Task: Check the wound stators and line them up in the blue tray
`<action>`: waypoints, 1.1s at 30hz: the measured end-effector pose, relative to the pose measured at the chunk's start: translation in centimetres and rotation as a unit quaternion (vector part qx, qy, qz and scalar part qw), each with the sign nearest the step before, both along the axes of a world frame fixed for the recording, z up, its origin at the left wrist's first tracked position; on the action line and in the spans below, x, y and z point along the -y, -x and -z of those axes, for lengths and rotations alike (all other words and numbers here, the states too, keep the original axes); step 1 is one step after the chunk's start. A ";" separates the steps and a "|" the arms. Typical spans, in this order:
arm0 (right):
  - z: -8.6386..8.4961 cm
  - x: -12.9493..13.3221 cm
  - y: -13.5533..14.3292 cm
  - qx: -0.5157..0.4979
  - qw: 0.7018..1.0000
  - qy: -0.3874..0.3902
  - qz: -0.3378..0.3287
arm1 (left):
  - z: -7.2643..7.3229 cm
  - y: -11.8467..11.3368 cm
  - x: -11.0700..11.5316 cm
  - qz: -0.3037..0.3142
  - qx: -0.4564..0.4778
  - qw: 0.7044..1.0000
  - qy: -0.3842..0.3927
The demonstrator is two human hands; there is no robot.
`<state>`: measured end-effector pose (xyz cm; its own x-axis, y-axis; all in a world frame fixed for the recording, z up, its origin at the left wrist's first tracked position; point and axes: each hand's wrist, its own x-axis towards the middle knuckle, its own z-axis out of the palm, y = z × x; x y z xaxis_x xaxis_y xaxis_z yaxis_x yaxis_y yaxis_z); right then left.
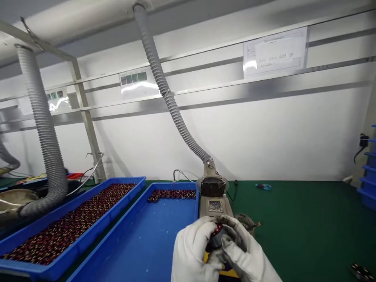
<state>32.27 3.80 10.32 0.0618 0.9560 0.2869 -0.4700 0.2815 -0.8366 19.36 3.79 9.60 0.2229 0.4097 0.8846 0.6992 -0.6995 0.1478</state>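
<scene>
Head view shows both gloved hands meeting low in the middle: the left hand (192, 250) and right hand (243, 254) each grip clamped on a small dark coil part (217, 235), held above the green surface (299, 227) beside a blue tray (141, 250). It looks light, stiff, with delicate windings; best pinched by its rim.

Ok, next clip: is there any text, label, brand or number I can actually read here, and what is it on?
None can be read.
Laminated sheet on the wall rail, upper right: printed lines, washed out by glare and too small.
Sheet with coloured squares at centre: no readable words.
Similar sheet at left: blurred.
Patterned plate on the machine above the gloved hands, left hand and right hand: too fine to tell.
</scene>
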 end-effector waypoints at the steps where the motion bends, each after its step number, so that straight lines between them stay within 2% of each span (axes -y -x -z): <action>1: -0.2 0.1 -0.1 0.025 1.000 -0.005 0.000 | -0.1 0.5 -0.1 0.013 -0.015 1.000 -0.007; 4: -0.6 0.2 -0.8 0.081 0.996 -0.020 0.009 | -0.4 1.7 -0.1 0.091 -0.017 0.995 0.040; 6: -0.6 0.1 -1.3 0.099 0.995 -0.032 0.011 | -0.3 1.7 0.0 0.139 0.023 0.981 0.133; 8: -0.3 0.0 -1.6 0.097 0.995 -0.029 -0.003 | 0.2 1.4 0.2 0.162 0.072 0.955 0.236; 10: -0.3 0.1 -2.0 0.046 0.998 -0.002 -0.036 | 0.5 1.1 0.5 0.168 0.124 0.926 0.316; 12: -0.7 0.3 -2.3 -0.043 0.997 0.023 -0.061 | 0.4 1.0 0.6 0.180 0.155 0.907 0.349; 14: -1.3 0.7 -2.5 -0.093 0.994 0.034 -0.051 | -0.2 1.2 0.7 0.205 0.159 0.907 0.333; 15: -1.6 0.9 -2.5 -0.082 0.995 0.037 -0.043 | -0.5 1.4 0.6 0.214 0.156 0.914 0.306; 18: -1.9 1.3 -1.8 0.022 0.998 0.043 -0.032 | -1.4 1.8 0.6 0.236 0.124 0.941 0.206; 20: -1.7 1.5 -1.1 0.059 0.998 0.024 -0.020 | -1.4 1.7 0.7 0.243 0.113 0.949 0.169; 22: -1.3 1.4 -0.7 0.062 0.998 -0.017 0.014 | -0.9 1.5 0.9 0.233 0.122 0.947 0.183; 24: -1.1 1.4 -1.0 0.050 0.997 -0.055 0.024 | -0.1 1.3 1.3 0.201 0.141 0.939 0.239; 26: -1.2 1.4 -1.7 -0.001 0.998 -0.060 -0.010 | 0.4 1.3 1.5 0.163 0.151 0.929 0.294; 28: -1.6 1.3 -2.3 -0.065 0.996 -0.043 -0.050 | 0.3 1.5 1.6 0.149 0.155 0.929 0.302; 30: -1.7 1.2 -2.3 -0.078 0.996 -0.013 -0.048 | -0.2 1.8 1.5 0.169 0.128 0.946 0.245; 32: -1.4 0.9 -1.3 -0.040 0.998 0.002 -0.045 | -0.8 2.0 1.3 0.171 0.069 0.974 0.129; 33: -1.2 0.8 -0.7 -0.019 0.998 0.007 -0.058 | -1.0 2.1 1.2 0.151 0.035 0.986 0.067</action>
<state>32.95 3.01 11.50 -0.0397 0.9613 0.2727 -0.5305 0.2110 -0.8210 17.28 2.63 10.62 0.2925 0.4477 0.8450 0.4472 -0.8451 0.2929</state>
